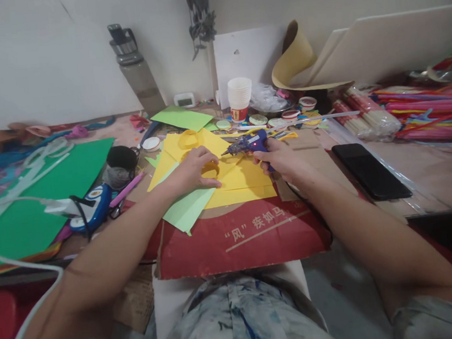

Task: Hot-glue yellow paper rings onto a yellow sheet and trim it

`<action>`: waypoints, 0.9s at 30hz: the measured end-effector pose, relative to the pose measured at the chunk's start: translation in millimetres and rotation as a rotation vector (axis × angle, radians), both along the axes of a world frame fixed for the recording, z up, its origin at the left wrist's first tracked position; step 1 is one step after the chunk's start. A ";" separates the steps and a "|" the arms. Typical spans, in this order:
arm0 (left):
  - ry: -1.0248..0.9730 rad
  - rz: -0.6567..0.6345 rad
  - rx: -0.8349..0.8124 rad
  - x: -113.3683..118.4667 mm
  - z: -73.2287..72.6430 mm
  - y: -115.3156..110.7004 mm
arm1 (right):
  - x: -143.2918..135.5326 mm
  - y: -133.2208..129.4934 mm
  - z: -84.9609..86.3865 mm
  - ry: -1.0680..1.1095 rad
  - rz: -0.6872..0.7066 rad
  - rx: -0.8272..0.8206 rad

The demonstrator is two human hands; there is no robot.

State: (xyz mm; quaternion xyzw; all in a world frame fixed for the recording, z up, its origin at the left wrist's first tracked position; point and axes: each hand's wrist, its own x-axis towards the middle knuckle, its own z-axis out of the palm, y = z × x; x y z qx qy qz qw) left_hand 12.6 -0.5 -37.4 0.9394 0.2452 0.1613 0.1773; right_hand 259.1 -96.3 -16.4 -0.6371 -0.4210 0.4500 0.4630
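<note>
In my right hand (275,157) is a blue hot glue gun (252,143), gripped by its handle, with its nozzle pointing left. My left hand (198,171) curls its fingers and thumb around a yellow paper ring (210,169) standing on yellow paper sheets (246,181). The nozzle tip is just right of my left fingers, apart from them. Behind my left hand sits a second yellow paper ring (189,139). A light green paper piece (189,207) lies partly under my left hand and wrist. Red cardboard (240,242) lies beneath the paper.
A black phone (370,171) lies at right, near bundled pipe cleaners (434,111). Green sheets (54,195), a blue device (90,207) and a white cable (20,264) are at left. Paper cups (239,97) and a tall bottle (138,74) stand at the back.
</note>
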 end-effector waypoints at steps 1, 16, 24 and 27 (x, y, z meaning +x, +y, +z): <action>0.009 0.000 -0.001 0.4 1.1 -0.3 | 2.4 0.9 -1.3 0.006 -0.015 0.014; 0.008 0.004 -0.005 1.1 1.6 -2.7 | 14.5 1.9 -16.3 0.141 -0.021 0.240; 0.009 0.006 0.012 -0.7 1.2 -4.3 | 11.3 -2.1 -10.0 0.182 -0.021 0.245; 0.013 0.022 0.025 -1.6 -1.6 -3.4 | 11.9 -2.3 -8.6 0.190 -0.014 0.239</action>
